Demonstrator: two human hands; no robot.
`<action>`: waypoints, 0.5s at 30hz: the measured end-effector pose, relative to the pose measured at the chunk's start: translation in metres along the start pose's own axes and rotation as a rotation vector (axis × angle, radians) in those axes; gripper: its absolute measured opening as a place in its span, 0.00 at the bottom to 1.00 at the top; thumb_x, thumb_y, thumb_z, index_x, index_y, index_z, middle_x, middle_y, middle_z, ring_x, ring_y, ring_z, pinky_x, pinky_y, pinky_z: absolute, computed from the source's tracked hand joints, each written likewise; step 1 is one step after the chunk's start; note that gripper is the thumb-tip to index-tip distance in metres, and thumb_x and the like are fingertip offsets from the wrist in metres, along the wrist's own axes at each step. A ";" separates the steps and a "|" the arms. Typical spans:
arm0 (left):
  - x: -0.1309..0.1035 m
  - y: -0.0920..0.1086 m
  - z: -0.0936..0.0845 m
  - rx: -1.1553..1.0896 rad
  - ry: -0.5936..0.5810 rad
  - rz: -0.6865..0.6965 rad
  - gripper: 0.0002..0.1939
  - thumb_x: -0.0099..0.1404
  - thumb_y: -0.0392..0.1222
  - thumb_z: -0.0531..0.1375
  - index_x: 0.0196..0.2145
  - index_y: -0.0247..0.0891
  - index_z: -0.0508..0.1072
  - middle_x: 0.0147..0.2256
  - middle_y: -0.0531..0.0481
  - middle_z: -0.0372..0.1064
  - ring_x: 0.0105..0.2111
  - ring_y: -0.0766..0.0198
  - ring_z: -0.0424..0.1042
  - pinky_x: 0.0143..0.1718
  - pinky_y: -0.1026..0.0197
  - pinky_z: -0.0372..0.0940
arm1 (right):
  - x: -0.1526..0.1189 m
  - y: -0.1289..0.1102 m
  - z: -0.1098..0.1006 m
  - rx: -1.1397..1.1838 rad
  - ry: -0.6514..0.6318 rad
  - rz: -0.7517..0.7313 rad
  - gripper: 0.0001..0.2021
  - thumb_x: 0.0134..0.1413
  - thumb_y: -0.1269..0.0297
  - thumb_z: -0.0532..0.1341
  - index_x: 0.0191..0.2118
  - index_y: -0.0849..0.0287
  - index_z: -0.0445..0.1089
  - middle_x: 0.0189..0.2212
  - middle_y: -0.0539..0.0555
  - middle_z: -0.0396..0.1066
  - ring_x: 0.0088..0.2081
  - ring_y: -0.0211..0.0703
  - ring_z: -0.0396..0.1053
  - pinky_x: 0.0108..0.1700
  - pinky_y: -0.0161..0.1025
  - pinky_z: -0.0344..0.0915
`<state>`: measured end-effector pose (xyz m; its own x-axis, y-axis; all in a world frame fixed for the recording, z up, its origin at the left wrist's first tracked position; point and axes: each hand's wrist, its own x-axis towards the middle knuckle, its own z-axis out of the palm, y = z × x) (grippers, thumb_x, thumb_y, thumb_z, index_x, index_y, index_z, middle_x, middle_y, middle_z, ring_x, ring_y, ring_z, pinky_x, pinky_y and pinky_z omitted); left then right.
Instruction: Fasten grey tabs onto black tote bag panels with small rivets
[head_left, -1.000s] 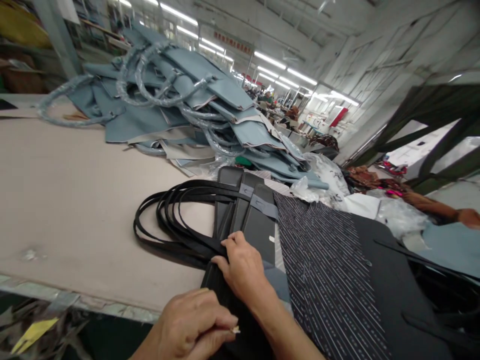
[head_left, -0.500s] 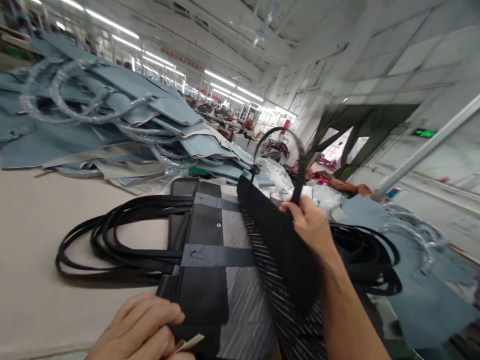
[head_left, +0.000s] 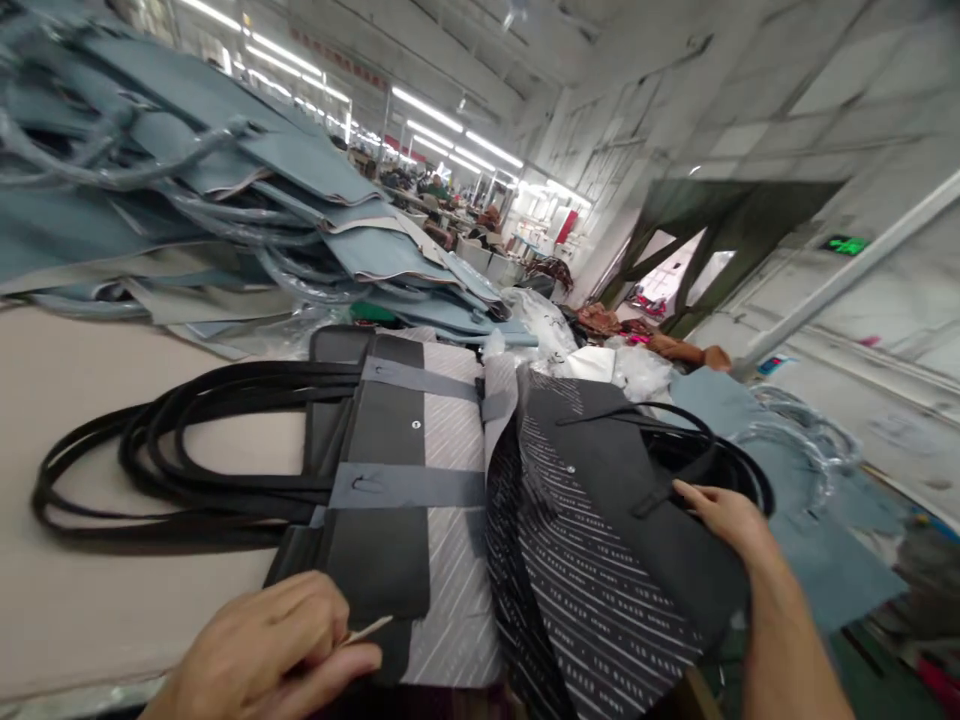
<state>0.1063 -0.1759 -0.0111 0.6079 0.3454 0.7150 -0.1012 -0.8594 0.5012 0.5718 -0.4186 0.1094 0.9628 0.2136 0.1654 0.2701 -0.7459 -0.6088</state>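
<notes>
My right hand (head_left: pixel 724 515) pinches the strap base of a black bag panel (head_left: pixel 600 430), which lies tilted to the right. Its lining (head_left: pixel 600 570) is black with white diagonal lettering and faces up. Left of it rests a stack of black bag pieces (head_left: pixel 386 430) with grey patches, a striped grey lining (head_left: pixel 457 530) and a small round snap. Long black handles (head_left: pixel 172 440) loop out leftward from the stack. My left hand (head_left: pixel 270 640) is closed at the stack's near edge, a thin tan strip (head_left: pixel 367 630) between thumb and fingers; what the strip is, I cannot tell.
Blue-grey bag pieces (head_left: pixel 300 190) with plastic-wrapped handles form a high pile at the back left. More blue-grey pieces (head_left: pixel 810 520) lie at the right. Clear plastic (head_left: pixel 540 325) and brown material (head_left: pixel 686 352) sit behind. The pale table top (head_left: pixel 97 620) ends near me.
My right hand has moved right and down with the bag panel, laying it over so that its lettered lining shows. Its raised handle now lies low. The left hand stays near the stack.
</notes>
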 end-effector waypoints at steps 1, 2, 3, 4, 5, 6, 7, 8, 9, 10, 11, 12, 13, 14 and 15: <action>0.003 0.001 -0.002 -0.013 -0.045 -0.001 0.21 0.73 0.44 0.58 0.23 0.39 0.59 0.20 0.58 0.62 0.19 0.74 0.64 0.22 0.72 0.59 | -0.004 -0.004 -0.003 -0.146 0.043 -0.008 0.14 0.31 0.53 0.71 0.16 0.55 0.70 0.11 0.57 0.64 0.17 0.52 0.65 0.24 0.46 0.56; 0.004 0.002 -0.003 -0.026 -0.065 -0.008 0.21 0.73 0.44 0.58 0.24 0.39 0.58 0.20 0.58 0.62 0.20 0.74 0.64 0.23 0.71 0.59 | -0.012 -0.011 -0.003 -0.341 0.137 -0.069 0.12 0.38 0.53 0.69 0.18 0.55 0.72 0.14 0.61 0.67 0.18 0.54 0.65 0.25 0.48 0.55; 0.006 0.002 -0.003 -0.042 -0.069 -0.019 0.21 0.73 0.45 0.58 0.24 0.39 0.57 0.20 0.58 0.62 0.20 0.74 0.64 0.23 0.71 0.59 | -0.025 -0.021 0.001 -0.506 0.242 -0.160 0.12 0.45 0.52 0.66 0.24 0.55 0.76 0.20 0.65 0.72 0.21 0.57 0.67 0.26 0.50 0.56; 0.006 0.002 -0.003 -0.053 -0.059 -0.036 0.21 0.73 0.46 0.59 0.24 0.39 0.57 0.20 0.59 0.62 0.20 0.73 0.64 0.23 0.71 0.59 | -0.044 -0.034 0.009 -0.566 0.317 -0.303 0.13 0.50 0.53 0.63 0.33 0.56 0.79 0.27 0.68 0.75 0.25 0.58 0.71 0.28 0.51 0.59; 0.005 0.001 -0.003 -0.064 -0.050 -0.051 0.21 0.72 0.46 0.60 0.25 0.39 0.57 0.20 0.59 0.62 0.20 0.73 0.64 0.24 0.71 0.58 | -0.068 -0.049 0.020 -0.510 0.315 -0.459 0.14 0.53 0.54 0.62 0.40 0.55 0.79 0.34 0.66 0.77 0.30 0.57 0.73 0.32 0.51 0.63; 0.005 0.000 -0.002 -0.073 -0.051 -0.065 0.21 0.72 0.47 0.60 0.25 0.39 0.57 0.21 0.59 0.62 0.21 0.73 0.65 0.24 0.71 0.58 | -0.097 -0.066 0.033 -0.360 0.211 -0.619 0.14 0.55 0.53 0.62 0.43 0.54 0.78 0.35 0.61 0.78 0.31 0.53 0.74 0.35 0.48 0.67; 0.003 -0.001 -0.002 -0.077 -0.053 -0.075 0.21 0.72 0.46 0.61 0.25 0.39 0.57 0.21 0.59 0.62 0.21 0.73 0.65 0.24 0.71 0.59 | -0.128 -0.082 0.048 -0.173 0.028 -0.797 0.13 0.57 0.54 0.62 0.43 0.53 0.77 0.34 0.57 0.78 0.31 0.48 0.75 0.36 0.45 0.69; 0.002 -0.002 -0.002 -0.079 -0.058 -0.081 0.20 0.71 0.46 0.61 0.26 0.39 0.57 0.21 0.59 0.63 0.21 0.73 0.65 0.25 0.70 0.59 | -0.161 -0.099 0.065 -0.015 -0.178 -0.958 0.09 0.59 0.57 0.62 0.42 0.52 0.76 0.36 0.54 0.78 0.34 0.45 0.76 0.38 0.41 0.71; 0.000 -0.002 -0.003 -0.077 -0.061 -0.086 0.20 0.71 0.46 0.61 0.26 0.39 0.57 0.22 0.58 0.63 0.22 0.73 0.65 0.25 0.70 0.59 | -0.191 -0.113 0.081 0.096 -0.337 -1.077 0.07 0.61 0.62 0.62 0.43 0.53 0.75 0.38 0.53 0.78 0.37 0.43 0.76 0.41 0.38 0.72; -0.001 -0.002 -0.003 -0.072 -0.067 -0.092 0.20 0.71 0.46 0.61 0.26 0.39 0.58 0.22 0.58 0.63 0.22 0.73 0.65 0.25 0.70 0.58 | -0.219 -0.126 0.096 0.191 -0.437 -1.170 0.07 0.61 0.67 0.62 0.45 0.54 0.74 0.38 0.52 0.78 0.38 0.41 0.75 0.41 0.36 0.72; -0.003 -0.002 -0.004 -0.067 -0.070 -0.095 0.20 0.71 0.46 0.61 0.26 0.39 0.58 0.22 0.58 0.63 0.22 0.72 0.64 0.25 0.69 0.58 | -0.241 -0.136 0.110 0.266 -0.503 -1.233 0.09 0.61 0.70 0.62 0.46 0.56 0.73 0.37 0.53 0.77 0.39 0.40 0.75 0.42 0.35 0.72; -0.005 -0.002 -0.006 -0.059 -0.078 -0.101 0.20 0.72 0.47 0.60 0.25 0.39 0.58 0.21 0.58 0.62 0.22 0.72 0.63 0.25 0.69 0.58 | -0.258 -0.144 0.121 0.305 -0.548 -1.276 0.09 0.60 0.73 0.61 0.46 0.57 0.73 0.37 0.53 0.77 0.38 0.41 0.74 0.42 0.35 0.72; -0.006 -0.002 -0.007 -0.049 -0.086 -0.110 0.20 0.72 0.47 0.59 0.25 0.39 0.59 0.21 0.58 0.61 0.22 0.72 0.63 0.25 0.68 0.57 | -0.269 -0.149 0.130 0.322 -0.567 -1.308 0.09 0.60 0.74 0.61 0.45 0.58 0.73 0.36 0.53 0.76 0.37 0.41 0.74 0.41 0.36 0.72; -0.008 -0.002 -0.009 -0.040 -0.090 -0.117 0.20 0.73 0.46 0.59 0.25 0.39 0.59 0.21 0.58 0.61 0.21 0.72 0.62 0.25 0.68 0.57 | -0.276 -0.152 0.137 0.317 -0.576 -1.330 0.09 0.60 0.75 0.60 0.44 0.59 0.73 0.34 0.54 0.75 0.36 0.42 0.73 0.39 0.37 0.72; -0.009 -0.002 -0.010 -0.034 -0.088 -0.130 0.20 0.73 0.46 0.59 0.25 0.39 0.59 0.21 0.58 0.61 0.22 0.71 0.62 0.25 0.67 0.57 | -0.279 -0.154 0.141 0.304 -0.585 -1.348 0.08 0.61 0.76 0.60 0.42 0.59 0.73 0.33 0.54 0.75 0.34 0.42 0.72 0.37 0.38 0.71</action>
<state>0.0928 -0.1737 -0.0136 0.6838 0.4173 0.5985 -0.0427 -0.7960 0.6038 0.2609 -0.2744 0.0470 -0.1586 0.8847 0.4383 0.8457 0.3509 -0.4022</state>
